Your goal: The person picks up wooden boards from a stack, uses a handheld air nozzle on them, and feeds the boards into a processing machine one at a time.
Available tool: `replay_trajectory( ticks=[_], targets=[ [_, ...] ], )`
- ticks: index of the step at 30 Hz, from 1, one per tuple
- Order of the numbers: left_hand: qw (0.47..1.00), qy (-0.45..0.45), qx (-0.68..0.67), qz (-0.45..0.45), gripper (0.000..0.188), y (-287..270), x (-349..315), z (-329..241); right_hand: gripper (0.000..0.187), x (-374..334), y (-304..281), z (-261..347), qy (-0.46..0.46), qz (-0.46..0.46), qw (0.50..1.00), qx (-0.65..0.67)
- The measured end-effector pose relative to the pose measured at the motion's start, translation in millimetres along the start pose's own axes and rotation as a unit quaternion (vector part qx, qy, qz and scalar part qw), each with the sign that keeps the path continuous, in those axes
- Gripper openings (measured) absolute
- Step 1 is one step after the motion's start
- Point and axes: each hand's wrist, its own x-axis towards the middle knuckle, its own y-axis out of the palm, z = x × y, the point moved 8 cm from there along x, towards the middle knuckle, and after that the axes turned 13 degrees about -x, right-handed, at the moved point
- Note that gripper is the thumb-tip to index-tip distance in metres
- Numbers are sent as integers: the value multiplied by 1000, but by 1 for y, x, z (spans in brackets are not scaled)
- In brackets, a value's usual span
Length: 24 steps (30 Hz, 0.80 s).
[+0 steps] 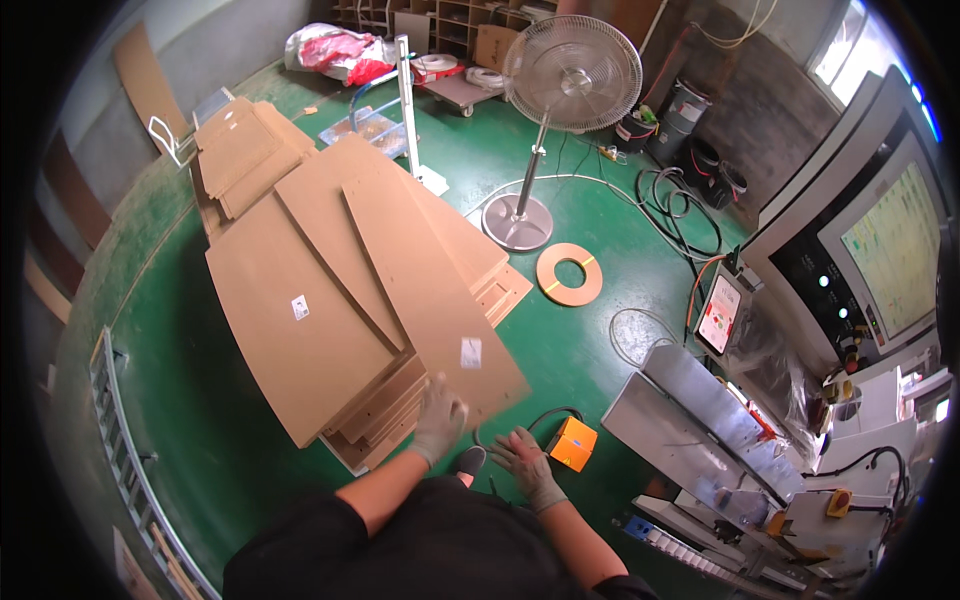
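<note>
- Panel stack (pixel 285 345), ten o'clock from left hand (pixel 437 424): uneven layers might slide.
- Narrow top panel (pixel 430 290), twelve o'clock from it: askew overhang could tip.
- Orange foot switch (pixel 573 444), two o'clock from right hand (pixel 529 470): trip risk.
- Left hand: grip unclear; right hand: spread, empty.

1. A pedestal fan (pixel 575 78) stands on the green floor (pixel 590 350).
2. A brown ring-shaped roll (pixel 570 296) with yellow bands lies flat near the fan's base.
3. Several dark buckets (pixel 682 118) stand by the grey wall (pixel 765 100), a black hose (pixel 684 232) looped in front of them.
4. A red-and-white bundle (pixel 335 55) rests beside a low trolley (pixel 458 92) carrying white coils (pixel 434 63).
5. A metal ladder (pixel 127 455) runs along the left side.
6. A bright window (pixel 860 50) shows at upper right.
</note>
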Motion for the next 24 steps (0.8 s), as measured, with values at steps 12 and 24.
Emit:
replay_trajectory(
  ticks=[12,24],
  targets=[
    [606,-292,-735,81,64,8,31,28,35,-139,-70,66,-65,-250,964,-65],
    [582,-349,-688,256,57,143,27,-98,52,-509,-133,-42,-76,-647,754,-90]
  ],
)
